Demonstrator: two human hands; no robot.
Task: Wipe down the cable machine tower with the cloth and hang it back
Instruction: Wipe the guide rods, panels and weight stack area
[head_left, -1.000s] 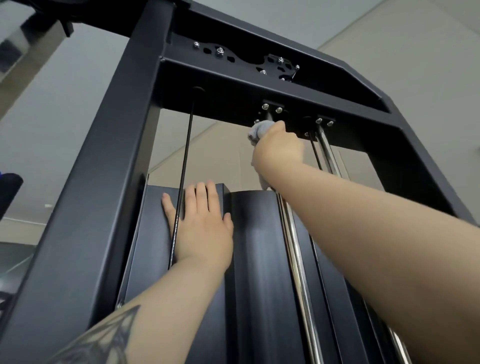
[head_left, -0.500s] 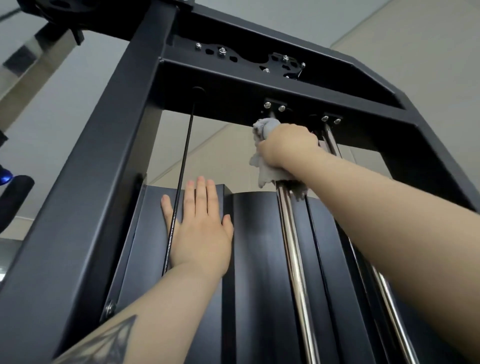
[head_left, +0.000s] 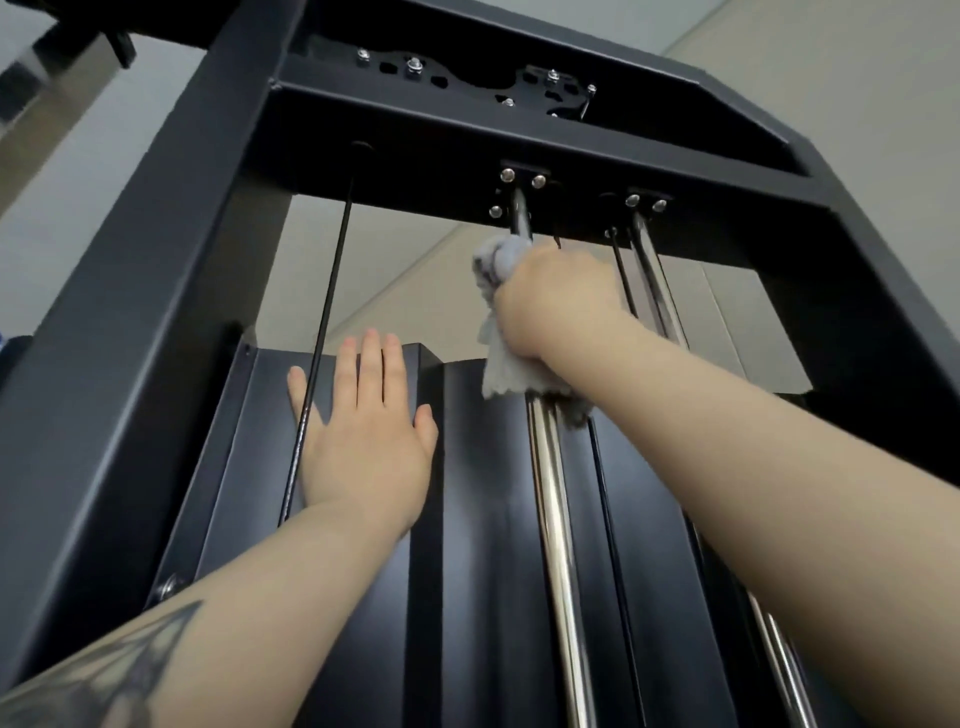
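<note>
Open gap above the shroud (head_left: 332, 467), crossed by cable (head_left: 327, 312) and guide rods (head_left: 550, 493) (crossbeam (head_left: 415, 156) caps it).

left hand (head_left: 366, 439) flat, fingers straight and spread, mid-frame left; right hand (head_left: 553, 306) fisted tight, upper centre; both arms reaching upward

Pale grey ceiling (head_left: 156, 171) overhead, seen from below. Beige wall (head_left: 857, 104) at right, meeting ceiling along slanted seam. Shiny metal beam (head_left: 47, 88) crossing top left corner, blurred. Even, soft indoor light, no lamp visible.
</note>
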